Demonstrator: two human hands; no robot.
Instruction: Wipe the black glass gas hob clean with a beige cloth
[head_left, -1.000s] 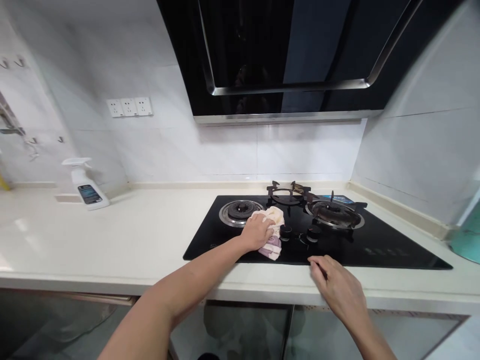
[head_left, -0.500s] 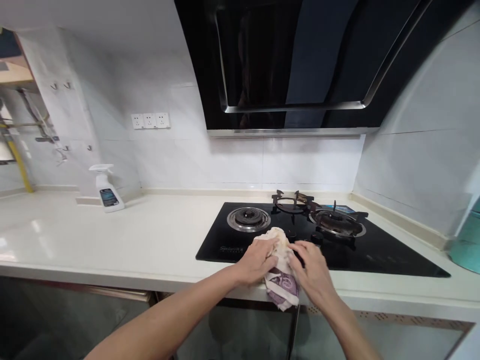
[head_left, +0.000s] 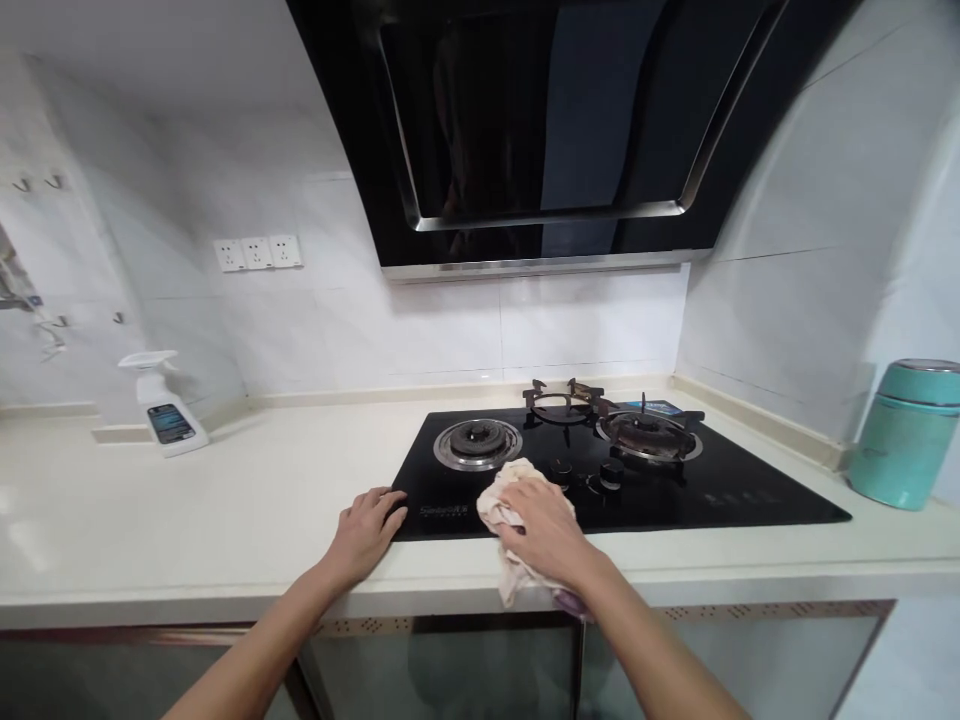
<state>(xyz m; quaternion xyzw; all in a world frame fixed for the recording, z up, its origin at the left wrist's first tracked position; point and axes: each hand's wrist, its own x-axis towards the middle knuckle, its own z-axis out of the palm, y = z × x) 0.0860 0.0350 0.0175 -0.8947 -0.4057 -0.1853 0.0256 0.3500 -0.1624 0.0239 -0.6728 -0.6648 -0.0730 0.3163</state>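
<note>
A crumpled cream cloth (head_left: 496, 503) with a purple patch lies on the front of the black gas stove (head_left: 450, 522), its tail hanging over the counter edge. My right hand (head_left: 541, 520) is closed over this cloth, pressing it against the glass left of the knobs (head_left: 610, 474). Flat at the stove's front left corner, my left hand (head_left: 365, 532) rests with fingers spread on the counter, fingertips touching the glass edge. The left burner (head_left: 478, 440) has no grate on it. A loose pan support (head_left: 562, 405) sits at the back, beside the right burner (head_left: 649, 437).
A white spray bottle (head_left: 166, 410) stands on the white counter (head_left: 300, 480) at the left. At the right wall is a teal canister (head_left: 904, 435). The black range hood (head_left: 525, 130) overhangs the stove. Sockets (head_left: 257, 253) are on the back wall.
My left hand has let go of the cloth and moved left to the stove's corner. My right hand has moved onto the cloth, now bunched up. The view has turned right.
</note>
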